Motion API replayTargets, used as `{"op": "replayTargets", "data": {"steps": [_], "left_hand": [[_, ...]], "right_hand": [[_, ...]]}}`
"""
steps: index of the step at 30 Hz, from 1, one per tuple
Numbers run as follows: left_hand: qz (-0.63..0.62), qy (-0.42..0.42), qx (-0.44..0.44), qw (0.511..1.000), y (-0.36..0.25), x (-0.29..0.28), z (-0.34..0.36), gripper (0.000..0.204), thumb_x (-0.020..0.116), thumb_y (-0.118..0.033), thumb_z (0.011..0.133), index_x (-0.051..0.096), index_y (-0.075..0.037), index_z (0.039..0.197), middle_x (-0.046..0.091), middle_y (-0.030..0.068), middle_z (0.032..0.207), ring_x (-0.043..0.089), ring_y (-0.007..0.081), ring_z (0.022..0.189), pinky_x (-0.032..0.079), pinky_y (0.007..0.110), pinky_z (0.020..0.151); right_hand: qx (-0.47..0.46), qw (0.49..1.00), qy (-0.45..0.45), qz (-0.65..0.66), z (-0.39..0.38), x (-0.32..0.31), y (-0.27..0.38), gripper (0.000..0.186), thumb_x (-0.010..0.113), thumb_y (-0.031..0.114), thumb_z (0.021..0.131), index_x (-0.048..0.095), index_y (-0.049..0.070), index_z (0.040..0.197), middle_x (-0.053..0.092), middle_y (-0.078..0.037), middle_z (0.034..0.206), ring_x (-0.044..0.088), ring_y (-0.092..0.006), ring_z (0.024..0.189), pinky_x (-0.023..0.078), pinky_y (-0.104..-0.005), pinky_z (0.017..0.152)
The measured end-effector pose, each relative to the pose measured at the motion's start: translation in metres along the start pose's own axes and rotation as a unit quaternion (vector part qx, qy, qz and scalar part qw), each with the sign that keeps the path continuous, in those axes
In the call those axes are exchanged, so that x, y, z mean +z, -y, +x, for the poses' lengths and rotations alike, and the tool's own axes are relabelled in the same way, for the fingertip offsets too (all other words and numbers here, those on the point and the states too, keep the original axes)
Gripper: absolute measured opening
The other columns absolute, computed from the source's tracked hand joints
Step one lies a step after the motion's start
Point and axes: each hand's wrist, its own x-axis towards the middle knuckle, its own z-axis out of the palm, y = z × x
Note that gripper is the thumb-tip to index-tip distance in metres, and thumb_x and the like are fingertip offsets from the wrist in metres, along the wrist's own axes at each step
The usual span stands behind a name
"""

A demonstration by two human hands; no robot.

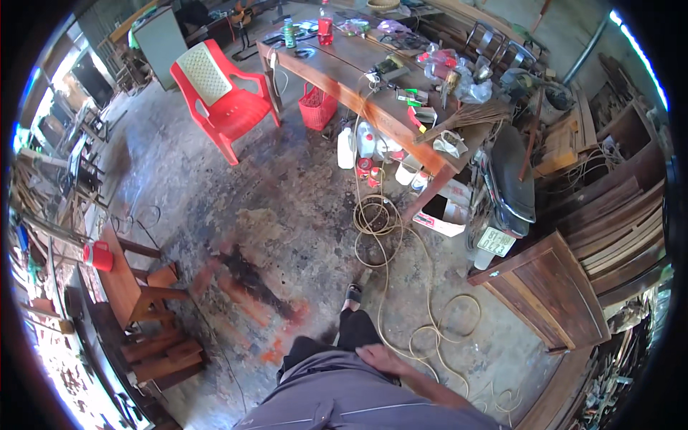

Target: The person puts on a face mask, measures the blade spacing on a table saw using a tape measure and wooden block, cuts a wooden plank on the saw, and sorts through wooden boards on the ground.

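Note:
My right hand [381, 358] hangs low beside my dark trousers [358, 328], just past the hem of my grey shirt [337, 401]. Its fingers are mostly tucked out of sight under the hand, and no object shows in it. The left hand is outside the picture. One foot in a dark sandal [352, 294] is forward on the stained concrete floor [251, 193]. Close to the right hand, loops of a pale yellow hose [430, 328] lie on the floor.
A cluttered wooden table [344, 79] stands ahead, with white jugs [346, 148] beneath. A red plastic chair [228, 107] and pink basket [317, 109] are nearby. At right are a parked motorbike [510, 179] and wooden panel [552, 294]; at left, a wooden bench [123, 276].

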Motion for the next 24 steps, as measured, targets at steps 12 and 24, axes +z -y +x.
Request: {"op": "replayTargets", "data": {"steps": [12,24], "left_hand": [[-0.042,0.054,-0.097,0.993,-0.165,0.093,0.070,0.047,0.054,-0.045,0.093,0.068,-0.002,0.081,0.061,0.0131,0.062,0.065,0.0285,0.076,0.052,0.043,0.072],[-0.050,0.576,0.177,0.797,-0.572,0.053,0.133,0.039,0.055,-0.041,0.096,0.063,-0.006,0.112,0.065,0.0036,0.096,0.063,0.0150,0.082,0.052,0.030,0.073]], "right_hand": [[0.047,0.996,-0.026,-0.066,0.246,-0.115,0.046,0.057,0.048,0.055,0.094,0.066,0.002,0.087,0.065,-0.022,0.084,0.066,-0.0354,0.085,0.049,-0.0430,0.075],[0.027,0.954,-0.297,0.027,0.392,-0.203,0.183,0.049,0.057,0.045,0.094,0.062,-0.002,0.079,0.062,-0.022,0.072,0.064,-0.0386,0.072,0.047,-0.0448,0.063]]}}
